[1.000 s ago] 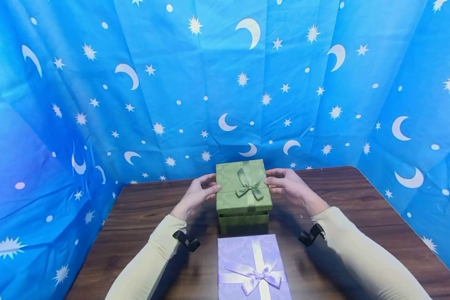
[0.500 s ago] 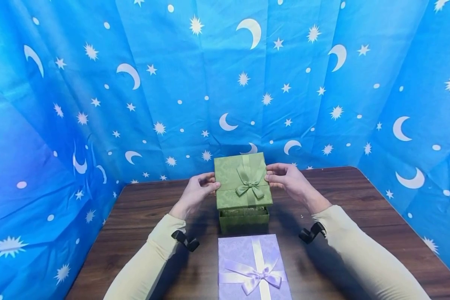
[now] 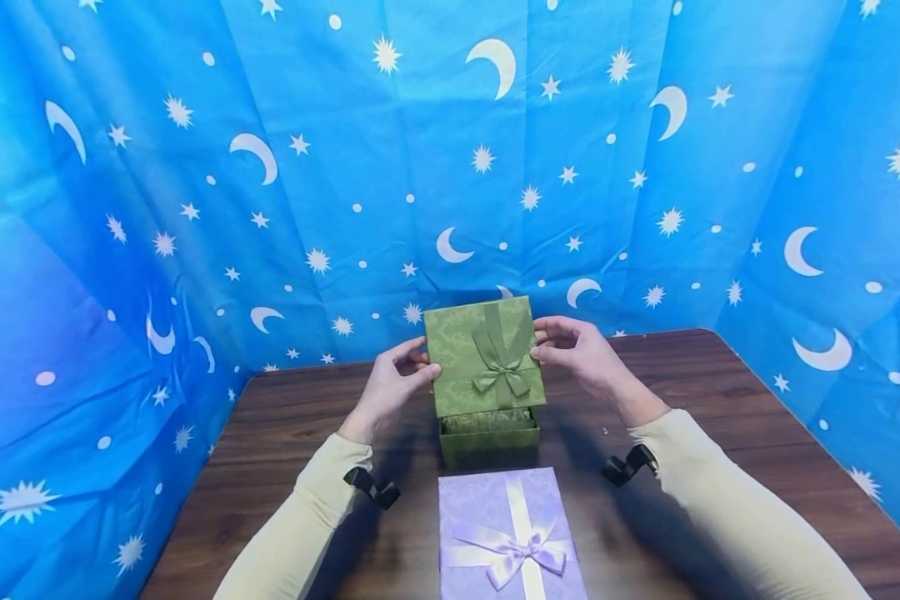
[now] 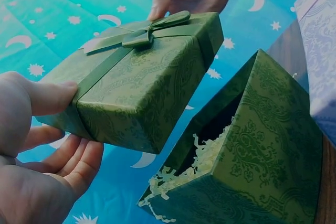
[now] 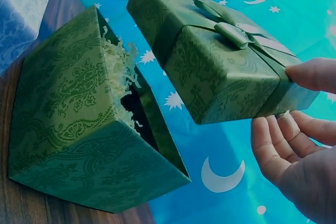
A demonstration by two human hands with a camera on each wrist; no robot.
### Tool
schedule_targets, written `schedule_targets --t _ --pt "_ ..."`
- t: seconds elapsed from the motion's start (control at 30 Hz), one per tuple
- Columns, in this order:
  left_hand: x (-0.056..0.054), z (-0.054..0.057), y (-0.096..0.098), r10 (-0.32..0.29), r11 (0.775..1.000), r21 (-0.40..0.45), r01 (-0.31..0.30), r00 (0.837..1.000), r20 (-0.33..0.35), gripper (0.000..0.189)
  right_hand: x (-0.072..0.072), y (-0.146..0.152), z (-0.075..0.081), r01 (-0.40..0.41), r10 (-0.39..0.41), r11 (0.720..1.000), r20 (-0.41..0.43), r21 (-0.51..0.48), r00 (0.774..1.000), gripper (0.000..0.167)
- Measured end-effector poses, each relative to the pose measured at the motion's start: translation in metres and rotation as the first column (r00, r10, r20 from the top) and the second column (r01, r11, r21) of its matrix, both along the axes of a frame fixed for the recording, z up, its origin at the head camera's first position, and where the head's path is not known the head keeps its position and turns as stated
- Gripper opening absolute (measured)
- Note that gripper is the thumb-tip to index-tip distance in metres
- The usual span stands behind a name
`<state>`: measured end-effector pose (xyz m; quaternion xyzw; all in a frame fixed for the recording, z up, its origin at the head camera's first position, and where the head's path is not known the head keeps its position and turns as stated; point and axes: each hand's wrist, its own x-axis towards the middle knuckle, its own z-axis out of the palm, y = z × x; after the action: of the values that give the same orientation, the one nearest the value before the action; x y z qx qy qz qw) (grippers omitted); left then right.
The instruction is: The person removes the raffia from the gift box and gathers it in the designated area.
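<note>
Between both hands hangs a green patterned gift box lid (image 3: 465,350) with a green ribbon bow, raised and tilted above its box. My left hand (image 3: 388,387) pinches the lid's left side, thumb on the near face and fingers underneath, as the left wrist view shows. On the opposite side my right hand (image 3: 585,362) grips the lid's right edge the same way. Below stands the green box base (image 3: 490,446), apart from the lid and uncovered. Pale crinkled paper shred (image 4: 210,150) fills part of it; the right wrist view shows a dark gap beside the shred (image 5: 121,69).
A lilac gift box (image 3: 472,508) with a satin bow sits on the brown wooden table (image 3: 270,467), in front of the green base. Blue cloth (image 3: 390,150) printed with moons and stars rises behind and at both sides of the table.
Both hands have lifted the green lid up off the base, and its far edge has tipped upward. The base's opening and the paper shred inside have come into view. The lilac box has stayed put.
</note>
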<state>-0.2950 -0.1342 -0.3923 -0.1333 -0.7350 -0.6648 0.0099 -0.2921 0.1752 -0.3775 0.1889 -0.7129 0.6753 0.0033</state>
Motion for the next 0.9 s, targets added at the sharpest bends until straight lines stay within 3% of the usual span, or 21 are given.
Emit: schedule_targets --t 0.23,0.4,0.6,0.83,0.9 --pt "0.005 -0.002 0.003 0.014 1.000 0.004 -0.014 1.000 -0.023 0.060 0.004 0.005 0.005 0.044 -0.038 0.994 -0.056 0.099 0.998 0.045" --pt "0.008 -0.001 0.004 0.037 0.999 -0.012 -0.038 0.996 -0.078 0.054 0.006 0.006 0.002 0.082 -0.058 0.982 -0.138 0.171 0.989 0.044" --pt "0.013 0.000 0.002 0.045 0.997 -0.064 -0.052 0.993 -0.106 0.054 0.007 0.004 -0.001 0.081 -0.044 0.986 -0.237 0.148 0.971 0.044" --pt "0.031 0.019 0.003 0.054 0.993 -0.095 -0.067 0.989 -0.134 0.057 0.008 0.001 -0.004 0.074 -0.031 0.989 -0.314 0.125 0.949 0.045" --pt "0.030 0.017 0.002 0.055 0.993 -0.092 -0.068 0.988 -0.143 0.056 0.008 0.000 -0.005 0.072 -0.029 0.990 -0.329 0.117 0.944 0.046"
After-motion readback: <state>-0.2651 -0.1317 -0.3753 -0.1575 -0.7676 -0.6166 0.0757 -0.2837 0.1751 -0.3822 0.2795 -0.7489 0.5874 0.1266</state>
